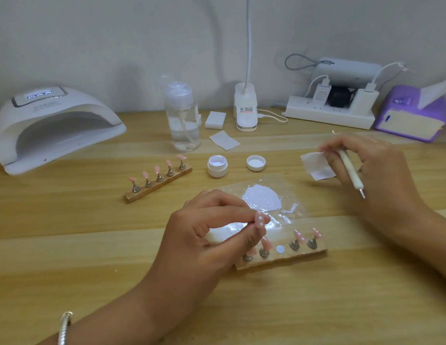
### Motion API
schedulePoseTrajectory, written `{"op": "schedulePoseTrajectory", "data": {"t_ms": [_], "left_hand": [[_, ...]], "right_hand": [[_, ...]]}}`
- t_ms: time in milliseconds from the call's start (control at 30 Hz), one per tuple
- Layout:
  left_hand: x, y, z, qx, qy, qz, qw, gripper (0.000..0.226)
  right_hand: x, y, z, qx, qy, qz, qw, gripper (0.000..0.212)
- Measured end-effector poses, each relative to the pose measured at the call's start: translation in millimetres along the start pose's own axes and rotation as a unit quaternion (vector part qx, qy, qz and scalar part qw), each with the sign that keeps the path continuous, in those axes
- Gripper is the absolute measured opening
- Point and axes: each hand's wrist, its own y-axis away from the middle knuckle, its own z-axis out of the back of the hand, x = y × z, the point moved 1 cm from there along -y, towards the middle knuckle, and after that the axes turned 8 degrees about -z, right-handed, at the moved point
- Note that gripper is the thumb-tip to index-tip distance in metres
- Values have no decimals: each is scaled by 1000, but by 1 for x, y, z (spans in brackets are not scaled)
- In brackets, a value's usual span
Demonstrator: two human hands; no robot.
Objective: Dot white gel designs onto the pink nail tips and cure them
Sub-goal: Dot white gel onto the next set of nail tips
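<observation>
Our left hand (207, 235) pinches a dotted pink tip (260, 221) just above the near rack (281, 255), whose middle magnet is bare. We should seat it there without smearing the wet dots. Beyond lies the gel puddle (261, 199). Our right hand (366, 170) grips the dotting pen (351, 171) and a wipe (316, 164); clean the pen's end fully.

We see a pale wood desk (67, 245) against a plain white wall (117, 33), lit softly, with faint shadows on the wall.
</observation>
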Motion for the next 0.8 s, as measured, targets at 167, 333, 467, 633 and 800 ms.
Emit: {"op": "schedulePoseTrajectory", "data": {"t_ms": [167,333,467,633,800], "left_hand": [[-2,-1,0,-3,3,-11,1000,12],[-2,-1,2,-22,18,-16,999,9],[-1,-1,1,-26,34,-27,999,8],[-3,0,1,-30,57,-48,997,8],[-3,-1,1,-28,50,-55,997,10]], "right_hand": [[18,0,4,12,-96,7,995,13],[53,8,13,139,-142,117,973,20],[75,16,17,164,-187,126,960,10],[83,22,17,124,-188,98,969,15],[84,26,12,134,-212,64,966,17]]}}
